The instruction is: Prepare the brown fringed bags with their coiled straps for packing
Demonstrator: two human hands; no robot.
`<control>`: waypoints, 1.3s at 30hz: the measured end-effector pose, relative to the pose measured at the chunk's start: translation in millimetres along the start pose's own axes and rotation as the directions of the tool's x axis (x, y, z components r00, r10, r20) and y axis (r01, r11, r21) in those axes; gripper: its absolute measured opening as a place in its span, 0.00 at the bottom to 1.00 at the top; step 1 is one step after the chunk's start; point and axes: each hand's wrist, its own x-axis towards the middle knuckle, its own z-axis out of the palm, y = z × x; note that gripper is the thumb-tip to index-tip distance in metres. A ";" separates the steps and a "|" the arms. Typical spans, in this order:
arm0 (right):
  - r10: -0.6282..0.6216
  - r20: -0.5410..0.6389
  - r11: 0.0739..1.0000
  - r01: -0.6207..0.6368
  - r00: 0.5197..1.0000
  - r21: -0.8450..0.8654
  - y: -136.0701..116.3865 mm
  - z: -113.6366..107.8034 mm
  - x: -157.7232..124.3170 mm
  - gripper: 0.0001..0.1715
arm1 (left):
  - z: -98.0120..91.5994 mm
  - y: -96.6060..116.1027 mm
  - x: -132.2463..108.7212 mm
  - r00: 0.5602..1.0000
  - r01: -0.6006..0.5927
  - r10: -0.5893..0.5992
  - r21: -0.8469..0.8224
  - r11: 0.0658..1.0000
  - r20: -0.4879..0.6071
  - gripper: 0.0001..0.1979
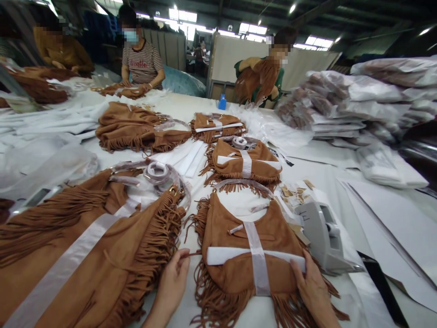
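Note:
A brown fringed handbag [232, 214] lies flat before me, a clear band [256, 259] round its middle and a white foam strip [225, 256] across its front. At its left side my left hand [174, 273] is closed, its fingertips pinching a thin fringe strand [195, 253]. My right hand [312, 284] grips the bag's right edge, thumb on the front by the strip's end, fingers mostly hidden behind the side. Left of my hands lies a larger brown fringed bag [78, 246], also banded, with its wrapped strap coiled on top.
More fringed bags, a banded one [246, 159] among them, lie farther up the white table. A grey tape dispenser [322, 232] stands close by my right hand. Plastic-wrapped packages [341, 100] are piled at the back right. Several people work across the table.

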 end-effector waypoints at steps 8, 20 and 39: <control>-0.610 -0.044 0.786 0.612 0.791 0.089 -153.8 -29.8 -32.3 0.30 | 27.1 8.3 15.5 0.941 0.313 -0.238 -0.354 0.881 0.239 0.35; -0.677 -0.094 0.679 0.669 0.730 0.303 -195.6 -4.0 -29.2 0.05 | 25.1 15.9 10.4 0.935 0.145 -0.117 -0.058 0.988 0.335 0.10; -0.638 0.018 0.689 0.560 0.770 0.460 -205.6 -22.4 0.3 0.05 | 45.5 43.8 6.8 0.778 0.458 -0.014 -0.552 0.697 0.628 0.26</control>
